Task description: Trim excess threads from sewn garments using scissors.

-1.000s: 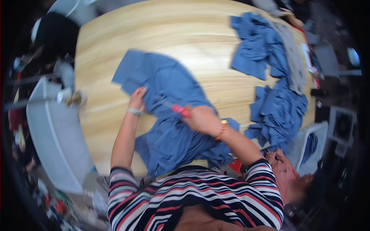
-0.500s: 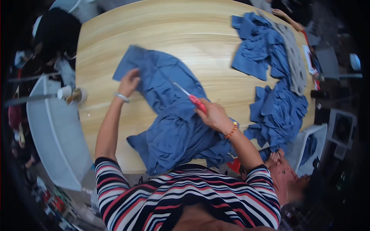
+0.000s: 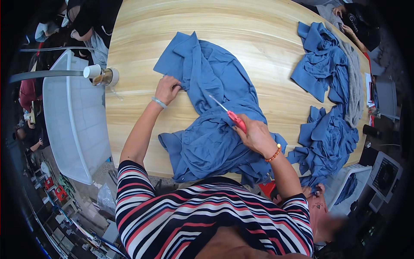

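Observation:
A blue garment (image 3: 228, 73), likely a shirt, stretches across the near half of the wooden table, fairly flat at its far end and bunched up near my body. My left hand (image 3: 167, 90) is at the garment's left edge, its fingers curled and closed on the cloth. Over the middle of the garment, my right hand (image 3: 257, 137) grips a red-handled tool (image 3: 236, 121) with a thin metal blade. The blade points away to the left, just above or against the cloth; I cannot tell whether it touches. The tool's exact kind is unclear.
More blue garments (image 3: 330, 134) and a grey cloth (image 3: 355, 82) lie along the table's right side. A white bin (image 3: 73, 125) stands left, beside a cup-like object (image 3: 92, 71) at the table edge. People sit at far right and near right, where another bin (image 3: 364, 172) holds blue cloth.
The whole view has shifted, so the table sits farther right. My left hand has come nearer to me along the garment's edge. My right hand still holds the tool, slightly nearer to me.

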{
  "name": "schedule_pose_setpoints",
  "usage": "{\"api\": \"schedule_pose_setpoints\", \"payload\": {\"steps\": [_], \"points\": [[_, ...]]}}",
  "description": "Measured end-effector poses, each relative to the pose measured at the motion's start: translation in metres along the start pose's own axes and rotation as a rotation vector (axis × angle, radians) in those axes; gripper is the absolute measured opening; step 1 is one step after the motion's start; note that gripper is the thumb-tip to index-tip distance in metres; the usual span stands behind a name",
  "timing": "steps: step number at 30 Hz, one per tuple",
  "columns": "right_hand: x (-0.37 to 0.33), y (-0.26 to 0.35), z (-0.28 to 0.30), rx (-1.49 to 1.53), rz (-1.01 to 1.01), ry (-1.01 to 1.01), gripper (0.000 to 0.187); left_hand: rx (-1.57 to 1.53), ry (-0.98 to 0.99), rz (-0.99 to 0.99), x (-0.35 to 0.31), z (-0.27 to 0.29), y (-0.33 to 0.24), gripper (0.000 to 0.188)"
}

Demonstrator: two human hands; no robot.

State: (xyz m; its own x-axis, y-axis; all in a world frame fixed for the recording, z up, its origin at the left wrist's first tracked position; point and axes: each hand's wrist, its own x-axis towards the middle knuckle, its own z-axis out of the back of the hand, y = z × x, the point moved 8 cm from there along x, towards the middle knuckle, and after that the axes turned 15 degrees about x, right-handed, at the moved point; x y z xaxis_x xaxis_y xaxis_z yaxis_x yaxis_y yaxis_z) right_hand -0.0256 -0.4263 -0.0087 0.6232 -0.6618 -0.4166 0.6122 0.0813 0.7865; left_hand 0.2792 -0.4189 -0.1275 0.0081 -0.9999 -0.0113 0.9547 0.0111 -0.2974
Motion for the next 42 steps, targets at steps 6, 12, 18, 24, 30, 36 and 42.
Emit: {"api": "schedule_pose_setpoints", "payload": {"steps": [6, 12, 18, 24, 30, 36, 42], "points": [[0.001, 0.028, -0.027, -0.199, 0.078, 0.105, 0.022, -0.437, 0.186, 0.165, -0.003, -0.011, -0.022, 0.015], [0.003, 0.016, -0.011, -0.101, 0.005, 0.047, 0.025, -0.686, 0.468, 0.067, -0.061, -0.052, -0.034, 0.019], [-0.049, -0.057, 0.065, -0.007, -0.155, -0.297, 0.032, 0.077, 1.339, -0.095, -0.241, -0.087, 0.038, 0.025], [-0.09, -0.146, 0.113, 0.161, -0.252, -0.461, 0.032, 0.753, 1.124, -0.034, -0.151, -0.022, 0.024, 0.028], [-0.112, -0.207, 0.149, 0.288, -0.178, -0.584, 0.034, 0.039, 0.178, -0.312, 0.103, 0.006, -0.241, 0.05], [-0.168, -0.268, 0.17, 0.387, -0.251, -0.675, 0.035, 0.273, -0.034, -0.441, 0.308, -0.08, -0.452, 0.117], [-0.192, -0.296, 0.169, 0.512, -0.269, -0.789, 0.032, 0.34, -0.079, -0.34, 0.426, -0.125, -0.522, 0.116]]}}
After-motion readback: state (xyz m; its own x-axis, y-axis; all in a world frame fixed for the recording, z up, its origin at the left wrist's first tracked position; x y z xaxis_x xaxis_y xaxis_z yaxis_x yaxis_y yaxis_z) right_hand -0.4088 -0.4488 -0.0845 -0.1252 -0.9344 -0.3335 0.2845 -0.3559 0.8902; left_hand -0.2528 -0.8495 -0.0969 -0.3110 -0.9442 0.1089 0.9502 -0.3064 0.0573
